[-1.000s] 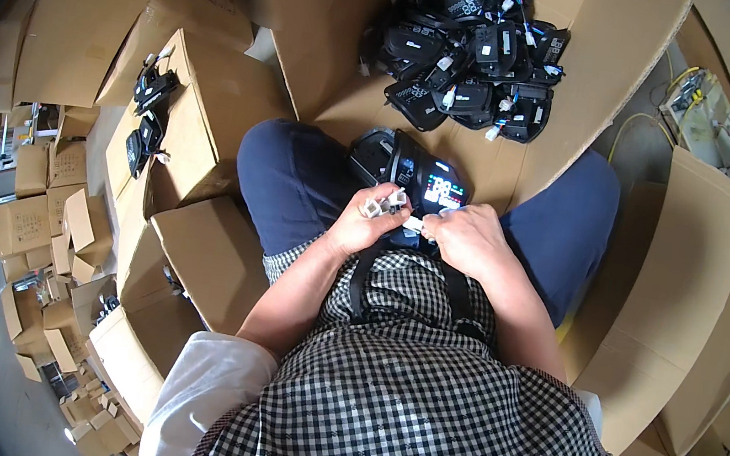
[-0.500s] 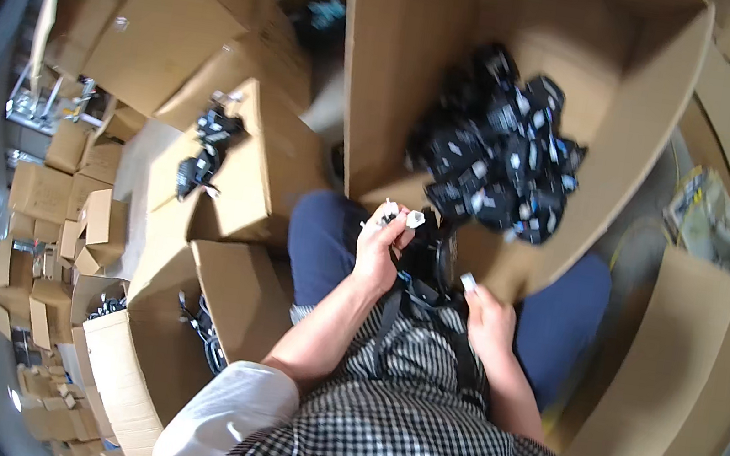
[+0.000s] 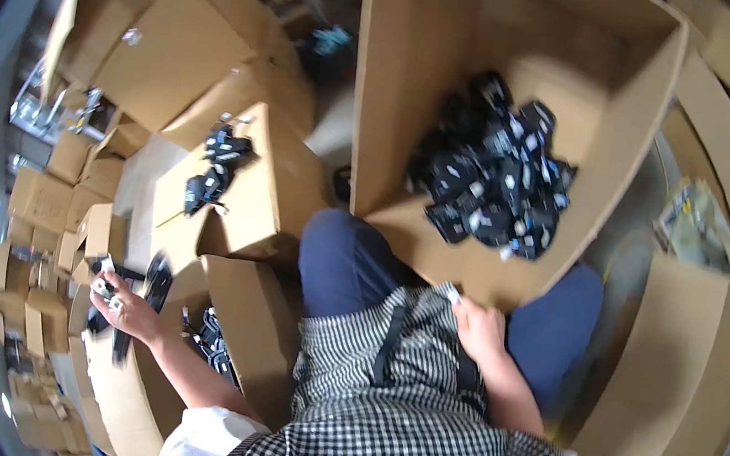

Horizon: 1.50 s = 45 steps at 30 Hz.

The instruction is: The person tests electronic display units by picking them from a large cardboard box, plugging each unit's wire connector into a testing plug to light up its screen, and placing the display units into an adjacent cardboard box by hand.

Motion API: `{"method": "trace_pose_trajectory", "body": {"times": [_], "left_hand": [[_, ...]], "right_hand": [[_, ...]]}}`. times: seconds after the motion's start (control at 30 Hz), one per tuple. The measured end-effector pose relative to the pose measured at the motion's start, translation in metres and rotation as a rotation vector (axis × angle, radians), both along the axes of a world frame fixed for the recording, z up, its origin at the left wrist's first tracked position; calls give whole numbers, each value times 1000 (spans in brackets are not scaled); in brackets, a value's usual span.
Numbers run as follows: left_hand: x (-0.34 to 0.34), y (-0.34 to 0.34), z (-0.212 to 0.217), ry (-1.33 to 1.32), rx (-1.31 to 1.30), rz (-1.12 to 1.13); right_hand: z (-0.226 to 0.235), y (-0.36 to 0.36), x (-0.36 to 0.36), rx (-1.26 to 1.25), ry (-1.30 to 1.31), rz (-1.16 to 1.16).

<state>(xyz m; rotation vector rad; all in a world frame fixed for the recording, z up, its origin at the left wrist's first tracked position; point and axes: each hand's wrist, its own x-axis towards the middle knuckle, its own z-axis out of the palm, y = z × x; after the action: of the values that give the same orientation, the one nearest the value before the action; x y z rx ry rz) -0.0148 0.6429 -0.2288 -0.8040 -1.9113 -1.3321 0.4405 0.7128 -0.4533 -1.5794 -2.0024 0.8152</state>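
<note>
My left hand point(image 3: 131, 312) is stretched out to the left, closed round white connectors point(image 3: 108, 291). From it hangs a black cable bundle point(image 3: 157, 282), blurred by motion, over the edge of an open carton point(image 3: 111, 370). My right hand point(image 3: 481, 328) is in front of my lap, its fingers pinched on a small white piece point(image 3: 452, 292), perhaps a connector or tag. Ahead stands a big open carton point(image 3: 409, 68), with a heap of black cable bundles point(image 3: 492, 176) with white ends inside. More black cables point(image 3: 216, 342) lie in the open carton at my left.
Two or more black bundles point(image 3: 216, 171) rest on a closed carton point(image 3: 248, 203) at the left. Another open carton point(image 3: 666, 360) stands at my right, with a clear plastic bag point(image 3: 693, 225) beyond it. Many cartons point(image 3: 42, 195) are stacked at the far left.
My left hand has swung from above my lap out to the left, carrying the cable bundle with it. My right hand stays near my lap, still pinching the white piece.
</note>
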Motion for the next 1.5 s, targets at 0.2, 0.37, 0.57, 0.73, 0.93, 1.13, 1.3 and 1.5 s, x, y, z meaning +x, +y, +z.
{"method": "trace_pose_trajectory", "body": {"times": [0.2, 0.37, 0.57, 0.73, 0.93, 1.13, 1.3, 1.5], "left_hand": [[-63, -57, -137, -354, -1028, 386], [-138, -80, -201, -659, -872, -186], [2, 48, -66, 172, -569, -51], [127, 178, -98, 389, -942, -715], [280, 363, -226, 629, -1208, -1172], [386, 498, -336, 154, -1153, -1267], [464, 571, -369, -566, -1243, -1196], [490, 575, -382, -191, -1528, -1039]], "right_hand": [[-19, 18, -1, 13, 48, 63], [-17, 12, -6, 36, 37, 93], [7, 4, -5, 59, 79, 59], [34, -3, -19, 102, 195, 88], [17, 66, 9, 15, 226, 78], [-7, 108, 28, -288, 321, -139], [-24, 132, 36, -450, 470, -219], [-40, 136, 35, -516, 563, -214]]}}
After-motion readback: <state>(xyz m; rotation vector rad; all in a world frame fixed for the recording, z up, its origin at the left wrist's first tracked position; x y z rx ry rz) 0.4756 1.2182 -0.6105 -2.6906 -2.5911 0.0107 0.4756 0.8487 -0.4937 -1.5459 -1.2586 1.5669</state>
